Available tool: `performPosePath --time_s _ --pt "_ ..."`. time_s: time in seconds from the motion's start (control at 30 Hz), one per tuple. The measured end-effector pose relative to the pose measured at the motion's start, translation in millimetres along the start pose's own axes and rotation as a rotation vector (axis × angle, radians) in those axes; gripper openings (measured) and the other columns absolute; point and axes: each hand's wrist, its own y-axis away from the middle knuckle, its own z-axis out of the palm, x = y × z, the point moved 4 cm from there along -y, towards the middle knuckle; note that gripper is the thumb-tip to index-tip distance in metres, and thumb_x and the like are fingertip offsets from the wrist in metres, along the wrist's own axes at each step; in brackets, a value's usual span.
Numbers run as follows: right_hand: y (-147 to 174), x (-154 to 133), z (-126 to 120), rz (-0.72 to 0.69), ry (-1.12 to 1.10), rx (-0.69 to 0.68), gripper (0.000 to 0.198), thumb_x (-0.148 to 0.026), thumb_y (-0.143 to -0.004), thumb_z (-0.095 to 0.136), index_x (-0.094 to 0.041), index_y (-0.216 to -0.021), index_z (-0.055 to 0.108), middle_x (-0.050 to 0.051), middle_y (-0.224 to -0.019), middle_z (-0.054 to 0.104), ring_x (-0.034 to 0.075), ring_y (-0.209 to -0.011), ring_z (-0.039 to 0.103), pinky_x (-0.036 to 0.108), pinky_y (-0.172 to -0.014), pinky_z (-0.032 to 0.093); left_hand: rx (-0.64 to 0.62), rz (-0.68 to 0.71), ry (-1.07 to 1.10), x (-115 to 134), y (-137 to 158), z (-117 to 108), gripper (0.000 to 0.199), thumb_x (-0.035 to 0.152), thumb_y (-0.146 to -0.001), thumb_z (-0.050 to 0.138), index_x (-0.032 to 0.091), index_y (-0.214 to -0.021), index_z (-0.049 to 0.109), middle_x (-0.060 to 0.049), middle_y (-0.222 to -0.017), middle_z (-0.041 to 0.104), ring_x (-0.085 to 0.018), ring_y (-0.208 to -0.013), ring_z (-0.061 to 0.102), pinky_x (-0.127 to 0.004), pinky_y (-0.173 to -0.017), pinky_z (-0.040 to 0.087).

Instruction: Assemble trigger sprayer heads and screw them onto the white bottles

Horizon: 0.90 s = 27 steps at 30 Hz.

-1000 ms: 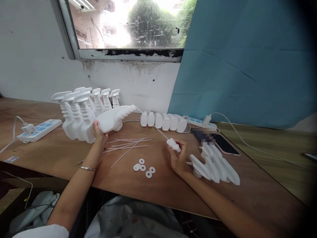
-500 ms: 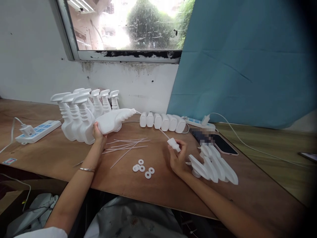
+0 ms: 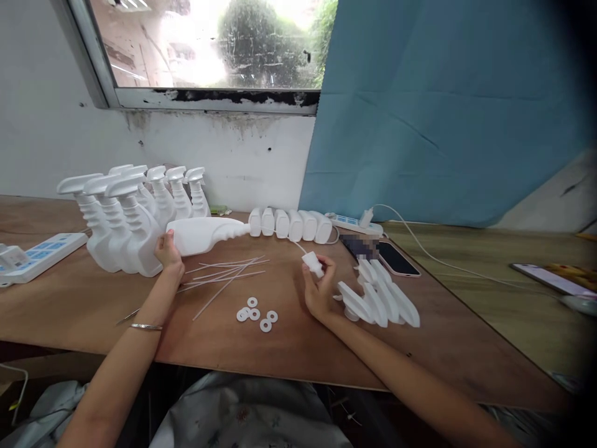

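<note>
My left hand (image 3: 168,250) grips the base end of a white plastic bottle (image 3: 196,235). The bottle lies nearly level in the air, its ribbed neck pointing right toward the row of white bottles. In my right hand (image 3: 321,289), thumb and fingers close on a small white pump piece (image 3: 312,264) with a thin tube (image 3: 297,245) running up and left from it. Below, between the hands, are several white ring washers (image 3: 265,325) and a loose pile of thin white tubes (image 3: 224,274). Several white spray trigger heads (image 3: 373,302) lie right of my right hand.
Assembled spray bottles (image 3: 135,224) stand at the back left. Several white bottles (image 3: 295,225) lie in a row by the wall. Power strips (image 3: 46,255) sit at left and back right. A phone (image 3: 398,258) lies beyond the trigger heads, near a white cable (image 3: 443,264).
The view has turned to the right. In my left hand the bottle has tipped flatter, its neck now lower. My right hand still holds the pump piece with its tube.
</note>
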Motion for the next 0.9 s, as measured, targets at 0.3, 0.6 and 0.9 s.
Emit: performPosePath --time_s 0.3,0.6,0.9 --pt "6 -24 11 -0.282 0.101 -0.353 0.025 -0.022 -0.077 0.052 -0.02 -0.101 0.046 0.007 -0.1 0.052 0.018 -0.094 0.049 0.034 -0.082 0.039 -0.363 -0.179 0.145 2 42 30 0.029 0.036 -0.055 0.066 0.014 -0.071 0.056 0.004 -0.06 0.053 -0.008 -0.051 0.047 -0.019 -0.05 0.037" --pt "7 -22 12 -0.13 0.168 -0.477 0.025 -0.03 -0.076 0.053 -0.02 -0.098 0.05 0.006 -0.098 0.058 0.019 -0.087 0.054 0.034 -0.077 0.041 -0.463 -0.264 0.152 5 62 36 0.031 0.037 -0.056 0.068 0.015 -0.075 0.056 0.004 -0.06 0.054 -0.008 -0.048 0.048 -0.019 -0.047 0.036" --pt "14 -2 21 0.338 -0.147 -0.606 0.027 -0.045 -0.078 0.048 -0.019 -0.084 0.049 -0.001 -0.067 0.055 0.013 -0.061 0.052 0.023 -0.057 0.04 -0.512 -0.28 0.144 1 63 37 0.034 0.038 -0.058 0.067 0.015 -0.081 0.057 0.003 -0.059 0.055 -0.011 -0.05 0.051 -0.019 -0.046 0.038"
